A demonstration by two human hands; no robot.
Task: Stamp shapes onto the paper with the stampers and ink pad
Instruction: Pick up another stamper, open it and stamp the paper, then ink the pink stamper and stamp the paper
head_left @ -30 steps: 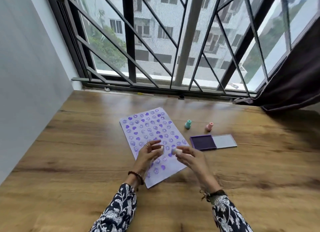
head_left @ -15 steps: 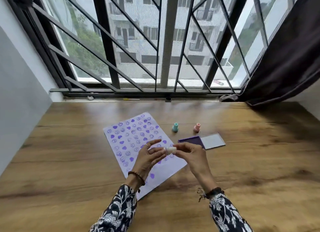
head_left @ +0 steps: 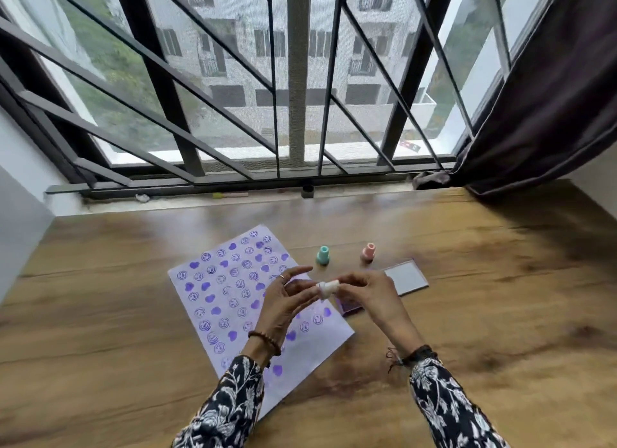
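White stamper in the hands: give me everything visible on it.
The small white plastic-looking stamper has a round body flaring to a wider end. It is held in the air, lying roughly sideways, above the edge of the stamped white paper sheet. The right hand pinches it at the fingertips; the left hand has its fingertips at the other end. Its stamp face and any ink on it are too blurred to tell.

Teal stamper [head_left: 323, 255], pink stamper [head_left: 368, 251] upright beyond ink pad [head_left: 405, 277]; wooden table [head_left: 500, 297] bare rightward.
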